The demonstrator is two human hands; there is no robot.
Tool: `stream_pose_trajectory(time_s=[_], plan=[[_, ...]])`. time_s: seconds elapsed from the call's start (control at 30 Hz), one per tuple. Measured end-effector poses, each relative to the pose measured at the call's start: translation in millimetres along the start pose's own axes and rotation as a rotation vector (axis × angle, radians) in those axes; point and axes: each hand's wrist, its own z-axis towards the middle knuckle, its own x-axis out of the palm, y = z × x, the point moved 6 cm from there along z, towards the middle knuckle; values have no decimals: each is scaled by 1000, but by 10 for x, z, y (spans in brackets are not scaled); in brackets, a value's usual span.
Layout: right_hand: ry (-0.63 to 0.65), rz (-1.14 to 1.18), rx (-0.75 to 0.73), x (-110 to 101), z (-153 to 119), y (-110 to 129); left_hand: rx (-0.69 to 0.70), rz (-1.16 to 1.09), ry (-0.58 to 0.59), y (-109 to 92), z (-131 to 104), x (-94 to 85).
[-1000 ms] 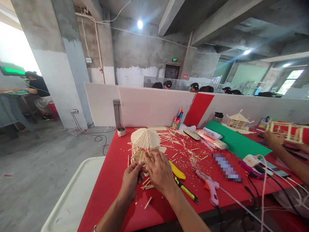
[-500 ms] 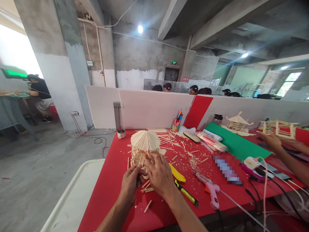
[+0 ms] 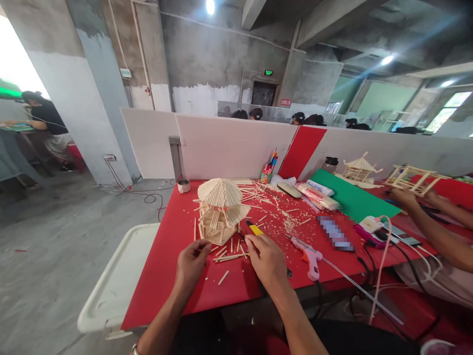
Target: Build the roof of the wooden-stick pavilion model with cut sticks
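Note:
A small pavilion model (image 3: 221, 197) made of thin wooden sticks, with a pointed round roof, stands on the red tabletop. My left hand (image 3: 192, 264) is just in front of its base, thumb and fingertips pinched; anything between them is too small to name. To the right, my right hand (image 3: 268, 259) lies low over the tools with fingers curled, and what it grips is hidden. A yellow tool handle (image 3: 255, 229) shows just beyond its fingers, and a dark tool end pokes out behind the palm. Loose cut sticks (image 3: 231, 257) lie between my hands.
A pink glue gun (image 3: 308, 254) with its cord lies right. Behind are stick scraps, bagged sticks (image 3: 318, 197), a pen holder (image 3: 266, 176) and a metal cup (image 3: 184, 185). Another person's hands (image 3: 404, 199) hold a stick frame at far right. A white partition (image 3: 229, 148) borders the table.
Both hands have drawn back from the model and parted. My right hand has moved right onto the tools, while the left stays pinched near the base. The camera view has tilted down.

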Motion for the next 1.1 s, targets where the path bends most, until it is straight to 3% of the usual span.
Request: stream_pose_trajectory(time_s=[0.13, 0.43, 0.53, 0.67, 0.83, 0.97, 1.1], plan=[[112, -37, 57, 61, -130, -132, 252, 399, 114, -47, -26, 93], [314, -79, 49, 296, -186, -124, 316, 900, 350, 17, -108, 367], [345, -97, 41, 358, -194, -107, 366, 1001, 325, -67, -130, 332], [348, -116, 65, 361, -205, -113, 418, 1039, 219, -216, -144, 94], [327, -124, 102, 334, -242, -112, 324, 1048, 173, -217, -148, -180], [299, -137, 108, 312, -236, -89, 232, 1093, 177, -97, -169, -209], [323, -128, -12, 349, -124, -17, 224, 1079, 148, -3, -193, -156]])
